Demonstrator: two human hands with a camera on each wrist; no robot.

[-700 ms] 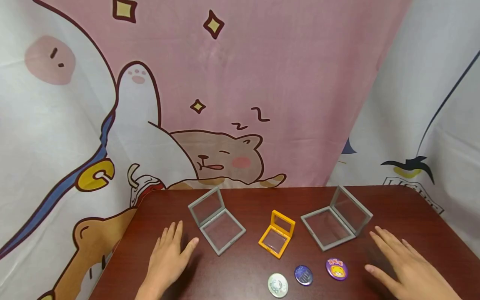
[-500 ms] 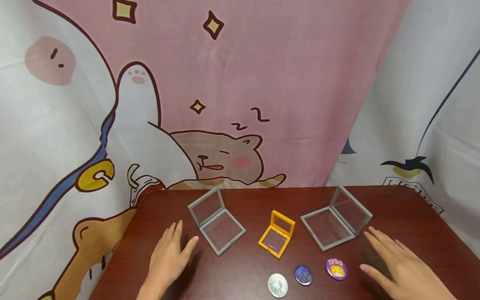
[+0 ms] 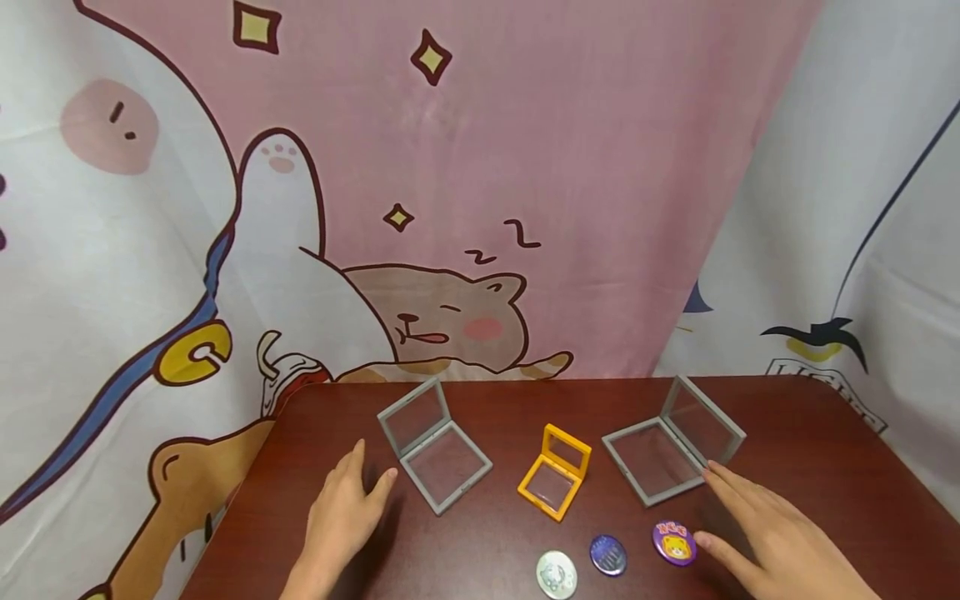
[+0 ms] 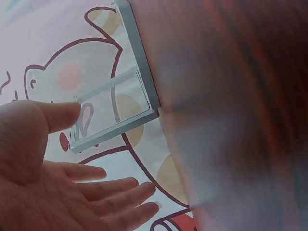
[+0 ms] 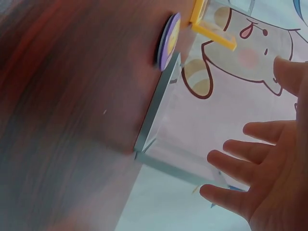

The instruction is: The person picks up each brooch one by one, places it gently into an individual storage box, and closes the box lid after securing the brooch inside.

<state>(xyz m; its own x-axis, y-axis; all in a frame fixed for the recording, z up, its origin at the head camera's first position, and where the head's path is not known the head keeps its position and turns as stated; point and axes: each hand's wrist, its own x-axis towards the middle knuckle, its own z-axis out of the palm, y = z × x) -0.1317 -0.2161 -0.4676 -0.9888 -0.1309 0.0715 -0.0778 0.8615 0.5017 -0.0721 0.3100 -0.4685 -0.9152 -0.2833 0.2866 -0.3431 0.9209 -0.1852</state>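
Hovering over a dark red table: left hand and right hand, fingers released

Left hand: fingers extended, thumb spread away, grasping nothing. Nearest is the left grey case, near the thumb in the head view; lid raised, base flat on the table, clear panels in both halves. Right hand: fingers extended, thumb out, also holding nothing. Fingertips overlap the near end of the hinge side of the right grey case in the head view; can't tell contact. That lid is raised too, base flat. Thumb tip shows just beside the purple badge with a yellow bear; right wrist view shows them apart.

Between the grey cases: smaller yellow case, lid up. Badges lie in a slanting row nearer the person: pale green badge, dark blue badge, purple one rightmost, all apart. Behind the table hangs pink-and-white cartoon cloth.
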